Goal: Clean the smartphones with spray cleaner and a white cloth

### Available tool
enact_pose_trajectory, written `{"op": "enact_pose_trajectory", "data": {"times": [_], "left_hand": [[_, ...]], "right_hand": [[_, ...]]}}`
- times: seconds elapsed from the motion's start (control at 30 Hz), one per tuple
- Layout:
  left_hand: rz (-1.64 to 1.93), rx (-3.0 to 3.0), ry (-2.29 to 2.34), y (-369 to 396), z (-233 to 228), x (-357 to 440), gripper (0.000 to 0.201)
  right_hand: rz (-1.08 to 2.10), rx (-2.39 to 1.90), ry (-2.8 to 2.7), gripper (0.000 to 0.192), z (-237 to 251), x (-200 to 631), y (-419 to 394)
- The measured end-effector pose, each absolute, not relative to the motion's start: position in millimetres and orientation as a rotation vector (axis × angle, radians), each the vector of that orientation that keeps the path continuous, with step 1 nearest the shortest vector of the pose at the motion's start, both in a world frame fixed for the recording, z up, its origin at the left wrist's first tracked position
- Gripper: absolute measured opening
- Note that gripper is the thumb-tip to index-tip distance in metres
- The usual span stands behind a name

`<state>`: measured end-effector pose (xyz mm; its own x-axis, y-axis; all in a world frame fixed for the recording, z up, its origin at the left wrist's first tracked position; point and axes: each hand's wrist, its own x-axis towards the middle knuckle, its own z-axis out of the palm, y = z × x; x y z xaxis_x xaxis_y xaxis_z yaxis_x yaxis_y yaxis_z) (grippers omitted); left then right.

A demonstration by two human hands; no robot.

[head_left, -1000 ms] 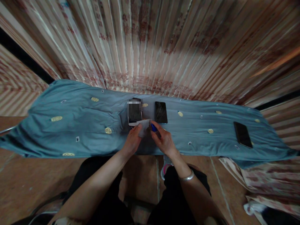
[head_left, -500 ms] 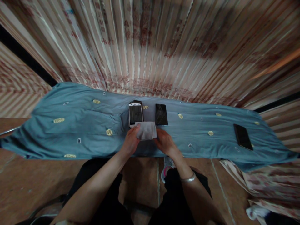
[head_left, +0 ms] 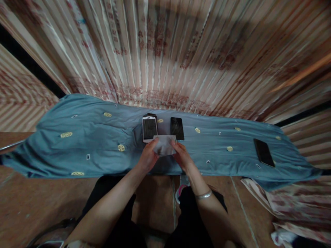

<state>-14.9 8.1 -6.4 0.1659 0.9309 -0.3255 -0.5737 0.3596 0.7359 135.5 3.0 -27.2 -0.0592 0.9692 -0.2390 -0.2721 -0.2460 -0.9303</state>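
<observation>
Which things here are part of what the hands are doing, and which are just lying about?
In hand:
left hand
right hand
white wipe, held by both
white phone
black phone

Lying about:
far black phone
blue cloth
striped curtain

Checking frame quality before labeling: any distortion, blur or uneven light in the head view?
Head view: strong fisheye bend, so the blue cloth arcs and the striped curtain fans out; edges smear soft; light is dim, shadow across the curtain top; both hands and the white wipe stay fairly sharp.
</observation>
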Motion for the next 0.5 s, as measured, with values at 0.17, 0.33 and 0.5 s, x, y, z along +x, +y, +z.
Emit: {"op": "enact_pose_trajectory", "data": {"times": [0.17, 0.33, 0.5], "left_hand": [[1.152, 0.594, 0.902, 9.7, -9.6, -14.2, 0.027], [1.273, 0.704, 1.026, 22.0, -8.6, -28.5, 0.032], [1.563, 0.83, 1.208, 41.7, -13.3, -49.1, 0.029]], "right_hand": [[1.506, -1.201, -0.746, 0.05, -31.2, 125.9, 8.7], [1.448, -1.146, -0.669, 0.044, -32.6, 128.0, 21.4], [1.393, -1.119, -0.56, 0.032, -36.9, 126.7, 33.8]]}}
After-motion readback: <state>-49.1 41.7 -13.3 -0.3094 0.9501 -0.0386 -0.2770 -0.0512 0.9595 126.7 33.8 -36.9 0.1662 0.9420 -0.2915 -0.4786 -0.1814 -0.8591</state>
